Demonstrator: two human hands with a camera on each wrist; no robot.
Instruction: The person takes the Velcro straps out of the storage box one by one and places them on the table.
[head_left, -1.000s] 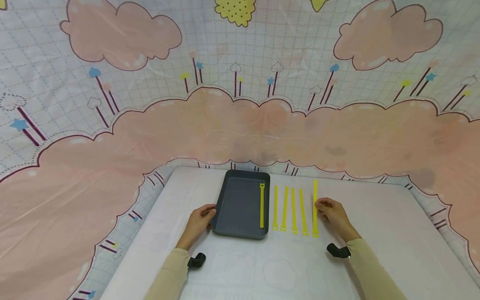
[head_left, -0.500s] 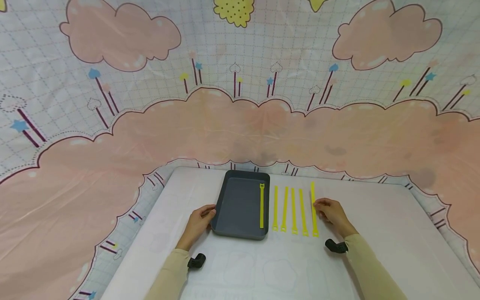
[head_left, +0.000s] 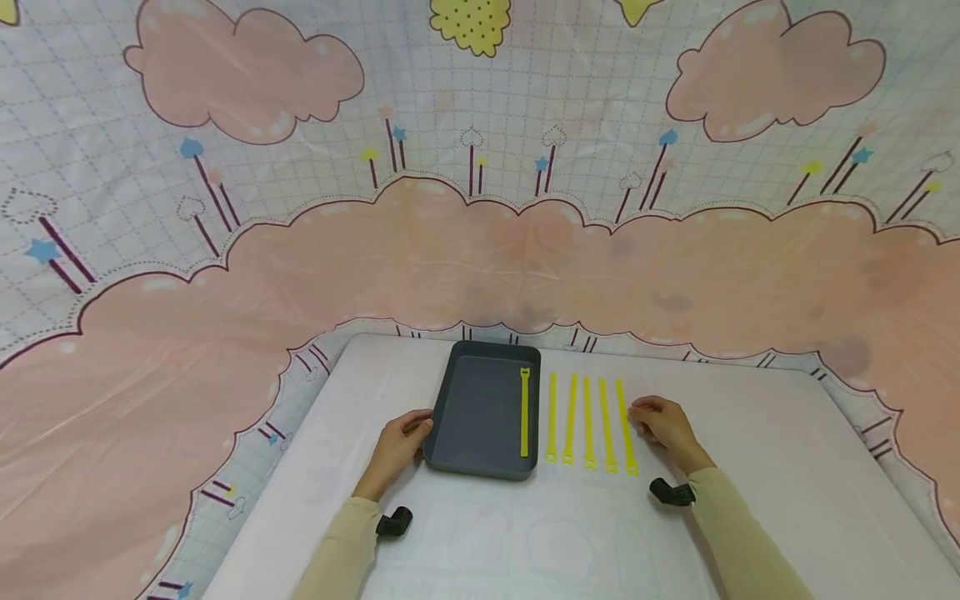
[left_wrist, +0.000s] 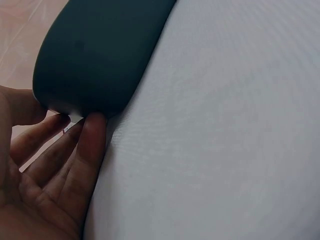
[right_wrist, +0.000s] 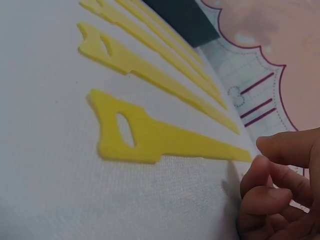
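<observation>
A dark grey tray [head_left: 480, 417] lies on the white table, and one yellow hook-and-loop cable tie [head_left: 524, 412] rests inside it along the right side. My left hand [head_left: 401, 442] holds the tray's left edge, thumb against the rim and fingertips at the side, as the left wrist view shows. Several more yellow cable ties lie in a row to the right of the tray, slotted heads toward me. Beside the rightmost cable tie [right_wrist: 145, 132] is my right hand [head_left: 666, 427], its fingers loosely bent and holding nothing. The fingertips are just off the tie's narrow end.
Behind the white table [head_left: 750, 450] hangs a cloth backdrop [head_left: 480, 258] with pink clouds and small drawn sticks. Each wrist wears a black camera; the right one [head_left: 672, 492] sits close above the table.
The rightmost cable tie, earlier held up by its far end in my right hand, now lies flat in the row. The right hand has let go of it. My left hand stays on the tray.
</observation>
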